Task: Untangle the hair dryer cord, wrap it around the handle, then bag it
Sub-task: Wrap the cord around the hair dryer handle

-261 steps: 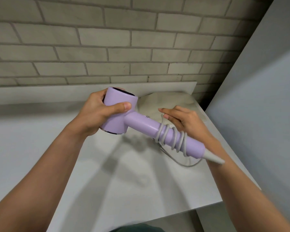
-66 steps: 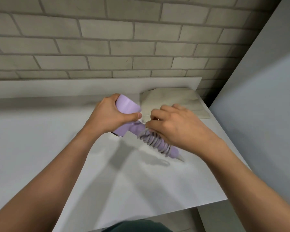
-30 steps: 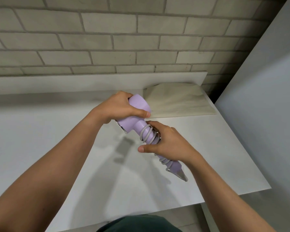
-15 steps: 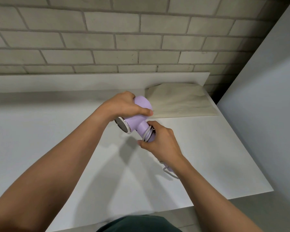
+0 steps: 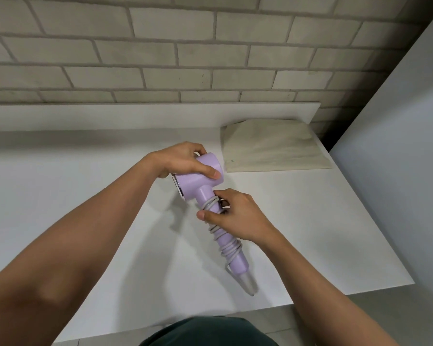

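Note:
The lilac hair dryer (image 5: 198, 182) is held above the white table, its handle pointing down and toward me. My left hand (image 5: 183, 161) grips the dryer's head from above. The grey cord (image 5: 226, 248) is coiled around the handle from near the head down to the tapered grey end. My right hand (image 5: 231, 217) is closed around the upper handle, fingers pinching the cord's end there; the plug is hidden. A flat beige bag (image 5: 273, 148) lies on the table at the back right, apart from both hands.
The white table (image 5: 85, 186) has a raised back ledge under a grey brick wall. Its right edge runs beside a pale grey panel (image 5: 398, 158). The front edge is close to my body.
The cord went from a few loose loops with a hanging length to coils along the whole handle. In the last second my right hand stayed on the upper handle, working the cord's end.

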